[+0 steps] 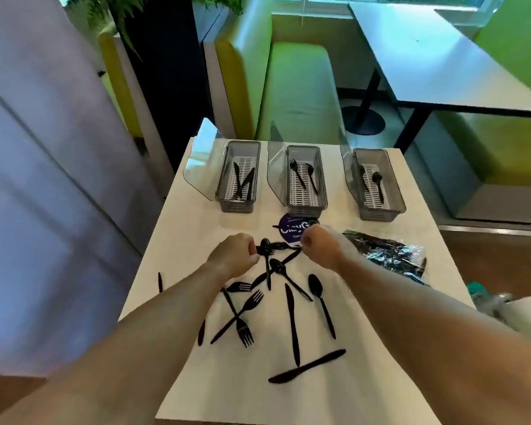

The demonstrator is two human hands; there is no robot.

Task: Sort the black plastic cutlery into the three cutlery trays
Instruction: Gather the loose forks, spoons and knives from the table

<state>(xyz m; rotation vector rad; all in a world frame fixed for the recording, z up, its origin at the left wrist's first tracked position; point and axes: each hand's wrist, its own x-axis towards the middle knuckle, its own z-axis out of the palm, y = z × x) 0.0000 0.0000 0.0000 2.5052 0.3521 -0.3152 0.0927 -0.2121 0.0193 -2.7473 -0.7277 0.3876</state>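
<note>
Ok: white tabletop (pixel 196 225) has three grey see-through plastic trays (pixel 307 208) along the far edge (a few pieces in each) and loose black plastic cutlery (pixel 292 320) nearer. Left hand (pixel 233 252) pinches one black utensil (pixel 281 246). Right hand (pixel 319 247) is curled at its other end, hold unclear.

The left hand (pixel 232 256) hides one end of a utensil (pixel 278 246), and the right hand (pixel 319 246) is blurred, its grip unreadable.
</note>
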